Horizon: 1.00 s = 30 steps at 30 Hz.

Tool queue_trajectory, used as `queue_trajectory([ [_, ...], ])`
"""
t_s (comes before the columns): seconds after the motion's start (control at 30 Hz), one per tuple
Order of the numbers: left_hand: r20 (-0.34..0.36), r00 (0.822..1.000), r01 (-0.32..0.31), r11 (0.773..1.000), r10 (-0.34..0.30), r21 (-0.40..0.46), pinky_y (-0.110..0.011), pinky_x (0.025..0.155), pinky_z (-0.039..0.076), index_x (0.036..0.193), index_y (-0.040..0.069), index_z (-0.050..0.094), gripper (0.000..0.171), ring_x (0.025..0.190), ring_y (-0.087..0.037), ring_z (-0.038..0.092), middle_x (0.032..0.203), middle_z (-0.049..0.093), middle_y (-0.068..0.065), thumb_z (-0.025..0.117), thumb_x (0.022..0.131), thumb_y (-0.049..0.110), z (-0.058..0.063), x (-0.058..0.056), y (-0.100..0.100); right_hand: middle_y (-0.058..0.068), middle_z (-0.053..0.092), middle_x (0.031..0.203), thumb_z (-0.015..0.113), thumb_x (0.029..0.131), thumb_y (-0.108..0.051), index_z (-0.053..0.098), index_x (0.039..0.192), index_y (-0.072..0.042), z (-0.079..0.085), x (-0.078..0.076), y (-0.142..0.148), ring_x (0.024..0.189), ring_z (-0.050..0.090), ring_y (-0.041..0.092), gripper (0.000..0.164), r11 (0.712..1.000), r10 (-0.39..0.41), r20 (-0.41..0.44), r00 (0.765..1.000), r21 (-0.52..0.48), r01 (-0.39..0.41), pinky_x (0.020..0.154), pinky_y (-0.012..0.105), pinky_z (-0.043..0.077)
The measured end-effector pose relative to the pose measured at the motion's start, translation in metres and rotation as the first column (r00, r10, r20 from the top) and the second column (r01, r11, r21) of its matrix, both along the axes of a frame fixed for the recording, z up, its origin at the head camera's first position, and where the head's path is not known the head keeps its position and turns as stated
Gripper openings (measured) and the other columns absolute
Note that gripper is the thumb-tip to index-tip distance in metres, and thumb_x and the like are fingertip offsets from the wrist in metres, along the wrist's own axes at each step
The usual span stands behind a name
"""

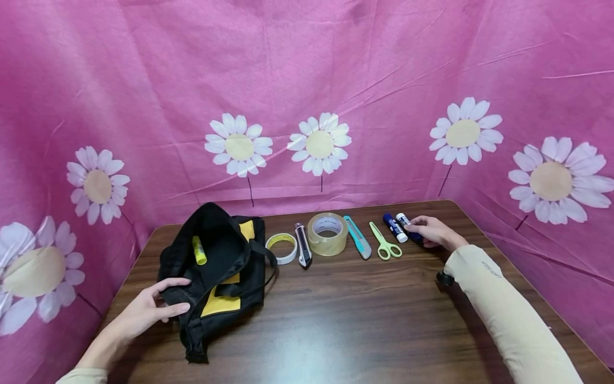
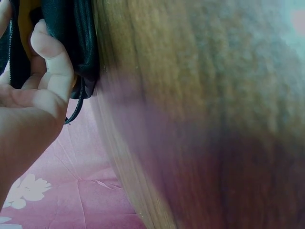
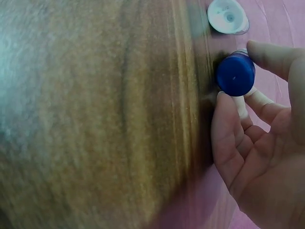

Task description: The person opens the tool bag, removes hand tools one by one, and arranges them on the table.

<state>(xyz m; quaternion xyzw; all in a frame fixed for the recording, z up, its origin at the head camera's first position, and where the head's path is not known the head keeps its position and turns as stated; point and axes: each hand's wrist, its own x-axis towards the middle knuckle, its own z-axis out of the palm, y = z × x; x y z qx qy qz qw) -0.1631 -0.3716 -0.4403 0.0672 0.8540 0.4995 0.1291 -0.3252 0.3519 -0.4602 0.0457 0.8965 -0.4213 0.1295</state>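
Note:
At the left of the table, my left hand [image 1: 151, 309] grips the edge of a black and yellow fabric bag [image 1: 251, 293], thumb and fingers on either side of the cloth. The bag gapes wide, with a short yellow stick [image 1: 199, 250] inside its mouth. At the far right, my right hand [image 1: 434, 232] holds a glue stick [image 1: 404, 219] between thumb and fingers; its blue cap [image 3: 235, 76] faces the right wrist camera. Just left of it lies a second glue stick [image 1: 395, 228], with its white base [image 3: 228, 16] toward that camera.
Between the hands lie, from left to right, a small tape roll [image 1: 288, 258], a dark utility knife [image 1: 303, 245], a wide clear tape roll [image 1: 328, 246], a teal box cutter [image 1: 357, 237] and green scissors [image 1: 385, 242]. A pink flowered cloth [image 1: 374, 64] hangs around the table [image 1: 336, 320].

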Motion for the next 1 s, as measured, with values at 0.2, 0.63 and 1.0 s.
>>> queue_trajectory([
  [0.2,-0.032,0.999,-0.014,1.000,0.014,0.005,-0.035,0.062,0.052,0.141,0.005,0.053,0.055,0.068,-0.022,0.061,0.092,0.061,-0.007,0.076,0.092,0.016,-0.001,0.000,0.000,0.012,0.050,0.106,0.058,0.101,-0.050,0.047,0.141,0.001,0.003,0.002,0.000,0.079,0.054,0.020,0.065,1.000,-0.014,0.007,1.000,-0.026,0.014,0.066,0.035,0.056],
  [0.63,-0.024,1.000,0.011,1.000,-0.011,0.014,-0.034,0.063,0.052,0.141,0.004,0.051,0.055,0.068,-0.020,0.060,0.088,0.060,-0.005,0.075,0.093,0.016,-0.001,-0.002,-0.003,0.010,0.052,0.102,0.051,0.104,-0.052,0.044,0.141,0.006,-0.001,0.005,0.002,0.073,0.055,0.014,0.070,0.991,-0.066,-0.005,0.998,-0.117,0.065,0.066,0.031,0.058],
  [1.0,0.013,1.000,0.026,1.000,-0.026,0.013,-0.034,0.065,0.053,0.145,0.004,0.047,0.058,0.065,-0.022,0.059,0.078,0.058,-0.002,0.073,0.095,0.018,-0.001,-0.003,-0.004,0.019,0.051,0.113,0.044,0.105,-0.055,0.037,0.144,0.008,0.005,0.009,0.012,0.070,0.060,0.013,0.074,0.968,-0.068,-0.021,0.997,-0.243,0.061,0.063,0.032,0.059],
])
